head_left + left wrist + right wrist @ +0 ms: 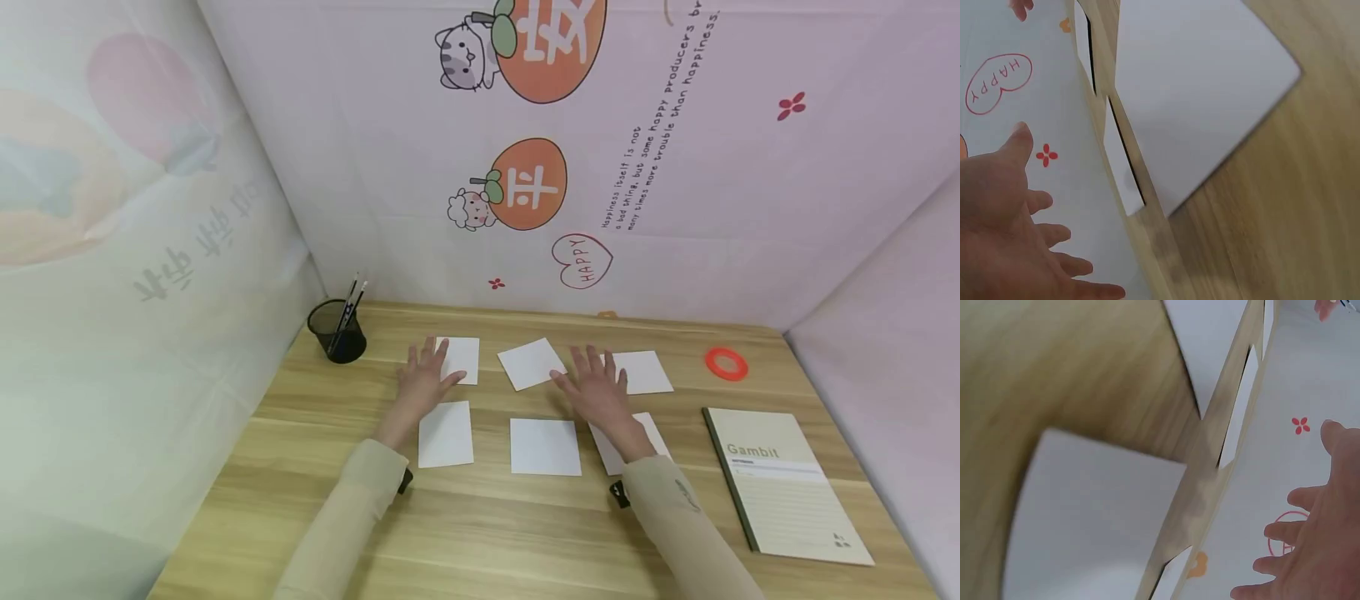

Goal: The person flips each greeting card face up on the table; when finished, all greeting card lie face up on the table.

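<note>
White square cards lie in two rows of three on the wooden tabletop. My left hand (422,385) hovers with fingers spread beside the back-left card (465,362), its palm empty in the left wrist view. Below it is the front-left card (446,435), large in that view. My right hand (602,392), also spread and empty, is between the tilted back-middle card (529,364) and the back-right card (645,372). Its wrist partly hides the front-right card (604,450). The front-middle card (545,447) lies between the two forearms.
A black mesh pen cup (345,346) with pencils stands at the back left corner. At the right are an orange-red ring (726,364) and a notebook (787,492) labelled Gambit. Printed cloth walls (420,167) enclose the table's back and sides.
</note>
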`<state>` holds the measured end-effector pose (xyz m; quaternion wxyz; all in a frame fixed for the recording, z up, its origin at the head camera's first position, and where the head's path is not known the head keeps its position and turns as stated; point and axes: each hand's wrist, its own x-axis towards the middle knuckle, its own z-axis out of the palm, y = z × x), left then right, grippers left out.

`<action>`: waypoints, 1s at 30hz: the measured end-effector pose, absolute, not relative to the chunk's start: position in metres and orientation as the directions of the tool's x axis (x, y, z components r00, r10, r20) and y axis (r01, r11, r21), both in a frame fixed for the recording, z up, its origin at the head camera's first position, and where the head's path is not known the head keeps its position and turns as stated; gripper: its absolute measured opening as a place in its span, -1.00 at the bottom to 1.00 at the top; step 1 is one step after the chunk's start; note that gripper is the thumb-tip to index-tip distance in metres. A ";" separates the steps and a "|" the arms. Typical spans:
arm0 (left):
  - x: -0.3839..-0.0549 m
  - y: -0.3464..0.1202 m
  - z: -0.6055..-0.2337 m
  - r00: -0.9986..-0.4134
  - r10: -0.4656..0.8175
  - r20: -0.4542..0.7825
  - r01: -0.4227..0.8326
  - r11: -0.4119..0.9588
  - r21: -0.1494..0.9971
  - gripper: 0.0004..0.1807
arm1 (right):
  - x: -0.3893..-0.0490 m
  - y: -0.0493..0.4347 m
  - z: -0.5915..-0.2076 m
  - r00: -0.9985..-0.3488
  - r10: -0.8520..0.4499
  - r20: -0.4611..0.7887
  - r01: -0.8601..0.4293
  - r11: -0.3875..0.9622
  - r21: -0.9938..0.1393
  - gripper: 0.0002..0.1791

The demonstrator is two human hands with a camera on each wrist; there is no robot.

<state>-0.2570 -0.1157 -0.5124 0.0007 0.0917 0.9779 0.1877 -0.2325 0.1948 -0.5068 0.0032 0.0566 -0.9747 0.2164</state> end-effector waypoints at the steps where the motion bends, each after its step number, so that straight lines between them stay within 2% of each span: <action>1: -0.258 -0.119 -0.512 -0.984 0.177 0.032 0.176 0.911 0.372 -0.17 | -0.234 0.191 -0.506 -0.993 -0.116 0.031 -0.118 0.899 -0.422 -0.14; 10: -0.264 -0.142 -0.511 -0.984 0.179 -0.021 0.156 0.903 0.400 -0.18 | -0.250 0.168 -0.506 -0.983 -0.180 0.014 -0.173 0.917 -0.358 -0.14; 15: -0.267 -0.150 -0.508 -0.978 0.203 -0.035 0.170 0.891 0.421 -0.16 | -0.263 0.158 -0.501 -0.961 -0.275 0.017 -0.263 0.897 -0.354 -0.20; 21: -0.274 -0.155 -0.509 -0.962 0.272 -0.036 0.236 0.886 0.400 -0.16 | -0.282 0.146 -0.501 -0.929 -0.370 0.021 -0.355 0.875 -0.329 -0.27; 30: -0.284 -0.158 -0.523 -0.933 0.361 -0.003 0.336 0.871 0.360 -0.21 | -0.309 0.121 -0.505 -0.901 -0.432 0.038 -0.418 0.841 -0.343 -0.33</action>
